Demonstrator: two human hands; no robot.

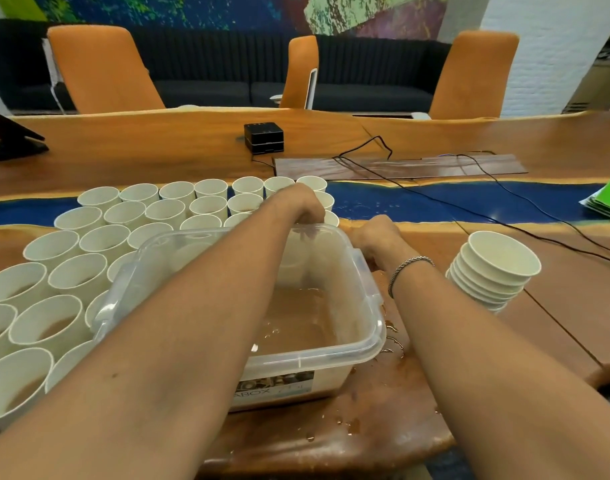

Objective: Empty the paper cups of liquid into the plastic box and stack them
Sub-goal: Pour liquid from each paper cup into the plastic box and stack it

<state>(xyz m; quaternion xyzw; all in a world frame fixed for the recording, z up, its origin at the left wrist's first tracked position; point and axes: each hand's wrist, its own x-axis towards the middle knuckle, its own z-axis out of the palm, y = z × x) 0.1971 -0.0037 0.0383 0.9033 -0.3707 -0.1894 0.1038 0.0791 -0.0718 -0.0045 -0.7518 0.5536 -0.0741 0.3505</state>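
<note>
Probably office lounge: chairs, sofa.

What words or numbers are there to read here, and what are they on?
"ABOX": on the label on the near side of the box; the start of the word is hidden.
Smaller print on the same label: too blurred to read.
Marks on the black device: too small to read.
Cups and green papers: no text can be seen.
</note>
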